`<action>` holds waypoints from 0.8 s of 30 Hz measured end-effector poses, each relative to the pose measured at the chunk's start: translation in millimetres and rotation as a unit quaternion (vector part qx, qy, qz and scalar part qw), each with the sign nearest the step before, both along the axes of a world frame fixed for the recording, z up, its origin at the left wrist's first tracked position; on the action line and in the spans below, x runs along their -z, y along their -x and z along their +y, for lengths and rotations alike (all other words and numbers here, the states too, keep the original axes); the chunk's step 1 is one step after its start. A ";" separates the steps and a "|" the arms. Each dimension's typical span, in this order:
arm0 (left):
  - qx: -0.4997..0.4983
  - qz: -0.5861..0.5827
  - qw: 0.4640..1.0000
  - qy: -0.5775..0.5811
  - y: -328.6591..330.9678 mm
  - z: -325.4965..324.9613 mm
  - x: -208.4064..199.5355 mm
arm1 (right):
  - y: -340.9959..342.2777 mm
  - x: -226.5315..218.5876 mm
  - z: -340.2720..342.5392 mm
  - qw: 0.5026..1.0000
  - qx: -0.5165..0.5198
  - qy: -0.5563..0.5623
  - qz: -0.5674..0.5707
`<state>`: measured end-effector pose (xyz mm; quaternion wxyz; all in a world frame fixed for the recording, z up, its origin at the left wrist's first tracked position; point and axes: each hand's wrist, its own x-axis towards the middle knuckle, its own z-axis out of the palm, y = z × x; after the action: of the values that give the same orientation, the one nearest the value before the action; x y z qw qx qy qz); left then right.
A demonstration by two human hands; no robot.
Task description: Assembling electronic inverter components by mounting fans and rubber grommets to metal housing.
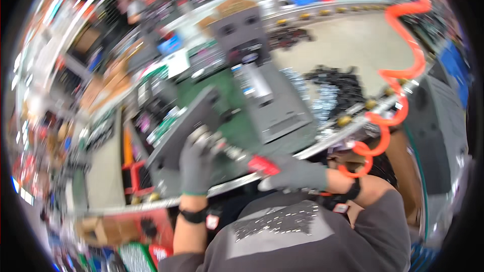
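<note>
Two gloved hands, one tool between them. Right hand closed round the rear of the tool, red body at the fingers, silvery shaft pointing up-left. Left hand at the shaft's front end, just beside a tilted panel; blur, cannot tell whether its fingers grip or how far they part. Tool sits low over the near edge of one green mat. Two wristbands, black, one per wrist. Two large dark pieces in all: the tilted panel, plus an L-shaped housing right of it, one pale strip lying on its base. Beyond, small parts: one black heap, silvery bits beside it, too blurred to count. One orange coiled hose, far right.
</note>
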<state>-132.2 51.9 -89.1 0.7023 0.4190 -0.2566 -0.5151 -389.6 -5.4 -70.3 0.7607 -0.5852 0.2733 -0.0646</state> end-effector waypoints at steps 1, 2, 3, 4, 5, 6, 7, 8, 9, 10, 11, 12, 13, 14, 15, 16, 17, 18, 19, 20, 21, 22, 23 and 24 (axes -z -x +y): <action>-0.021 0.003 1.000 -0.022 0.8 2.8 -1.1 | -1.6 -4.2 -2.2 0.999 -0.019 0.005 0.036; -0.013 0.014 1.000 -0.002 1.2 3.8 -2.7 | -4.5 -8.2 -3.7 0.998 -0.029 0.004 0.063; -0.035 0.026 0.999 -0.030 1.5 3.2 -4.0 | -7.4 -10.9 -3.5 0.997 -0.038 0.031 0.067; -0.039 0.043 0.998 -0.031 1.4 2.7 -6.0 | -10.1 -13.4 -3.8 0.995 -0.036 0.054 0.078; -0.052 0.048 0.997 -0.035 1.9 2.5 -7.0 | -13.5 -14.2 -3.0 0.992 -0.038 0.057 0.104; -0.060 0.049 0.996 -0.053 1.7 2.2 -8.4 | -16.0 -14.7 -2.2 0.992 -0.042 0.055 0.104; -0.070 0.062 0.995 -0.047 1.9 1.5 -8.7 | -17.3 -14.9 -1.8 0.993 -0.038 0.045 0.105; -0.071 0.077 0.994 -0.038 2.4 1.3 -8.8 | -18.0 -14.7 -1.3 0.991 -0.032 0.037 0.122; -0.076 0.077 0.993 -0.042 2.4 1.1 -8.6 | -18.9 -14.2 -0.9 0.993 -0.031 0.033 0.109; -0.074 0.077 0.994 -0.030 2.9 1.0 -7.7 | -19.0 -13.6 -0.6 0.993 -0.034 0.030 0.110; -0.073 0.077 0.994 -0.019 3.2 1.3 -6.8 | -18.8 -13.1 -0.4 0.993 -0.036 0.027 0.110; -0.072 0.077 0.994 -0.021 3.3 1.4 -5.6 | -18.8 -12.5 -0.7 0.993 -0.036 0.026 0.111; -0.076 0.060 0.995 -0.019 3.9 1.8 -4.4 | -18.2 -12.0 -0.8 0.991 -0.043 0.002 0.129; -0.081 0.043 0.996 -0.016 3.9 2.3 -3.1 | -18.1 -11.4 -1.0 0.988 -0.049 -0.021 0.147; -0.079 0.044 0.996 -0.019 4.2 3.1 -2.1 | -18.2 -10.5 -0.9 0.988 -0.048 -0.022 0.148; -0.089 0.040 0.995 -0.013 4.2 3.9 -1.4 | -18.6 -9.5 -0.8 0.990 -0.033 -0.066 0.117; -0.096 0.037 0.995 -0.004 3.9 4.7 -0.9 | -19.2 -8.2 -0.4 0.990 -0.021 -0.108 0.087; -0.101 0.037 0.994 -0.007 3.4 5.6 -0.9 | -19.8 -6.9 -0.5 0.990 -0.018 -0.109 0.087; -0.092 0.025 0.995 0.006 2.4 6.2 -1.2 | -20.4 -5.6 -1.0 0.987 -0.028 -0.134 0.079; -0.082 0.013 0.996 0.019 1.2 6.6 -2.0 | -20.6 -4.5 -1.6 0.985 -0.034 -0.153 0.072; -0.085 0.014 0.996 0.017 -0.2 7.1 -3.1 | -20.6 -3.8 -2.2 0.984 -0.038 -0.159 0.071; -0.081 -0.005 0.996 0.026 -1.7 7.3 -4.6 | -20.4 -3.4 -3.0 0.982 -0.040 -0.173 0.062; -0.079 -0.024 0.996 0.037 -3.2 7.5 -6.2 | -20.3 -3.2 -3.9 0.981 -0.042 -0.182 0.046; -0.077 -0.025 0.996 0.034 -4.1 7.9 -7.9 | -20.2 -3.3 -4.5 0.980 -0.043 -0.187 0.052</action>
<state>-128.1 59.8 -81.2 0.7471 0.4258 -0.2583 -0.4402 -369.3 -9.8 -67.0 0.8436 -0.4465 0.2938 0.0510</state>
